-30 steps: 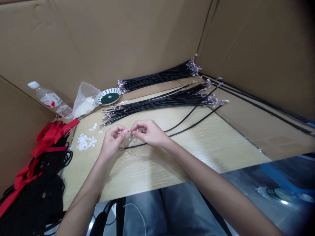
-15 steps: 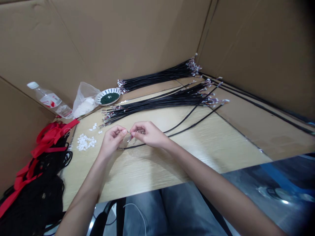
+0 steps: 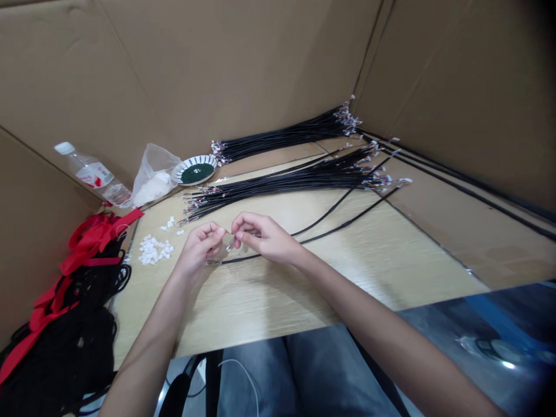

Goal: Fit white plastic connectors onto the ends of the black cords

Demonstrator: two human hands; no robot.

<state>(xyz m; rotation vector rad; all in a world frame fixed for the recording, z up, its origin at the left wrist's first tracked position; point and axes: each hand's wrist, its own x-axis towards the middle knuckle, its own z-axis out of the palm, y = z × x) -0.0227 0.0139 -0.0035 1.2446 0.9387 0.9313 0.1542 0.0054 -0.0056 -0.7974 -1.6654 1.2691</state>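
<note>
My left hand [image 3: 200,248] and my right hand [image 3: 260,234] meet over the wooden table [image 3: 278,289], fingertips pinched together on the thin wire ends of a black cable [image 3: 330,215]. That cable runs from my hands off to the far right. What sits between the left fingertips is too small to make out. A small heap of white plastic connectors [image 3: 154,250] lies just left of my left hand. A bundle of black cables [image 3: 286,180] with bared ends lies behind my hands.
A second cable bundle [image 3: 282,136] rests against the cardboard wall [image 3: 243,63]. A striped dish [image 3: 194,170], a clear plastic bag [image 3: 154,176] and a water bottle [image 3: 93,175] stand at the back left. Red and black straps [image 3: 65,278] pile up at the left edge.
Both hands stay pinched together on the cable end, shifting only slightly. The view has drifted a little to the left.
</note>
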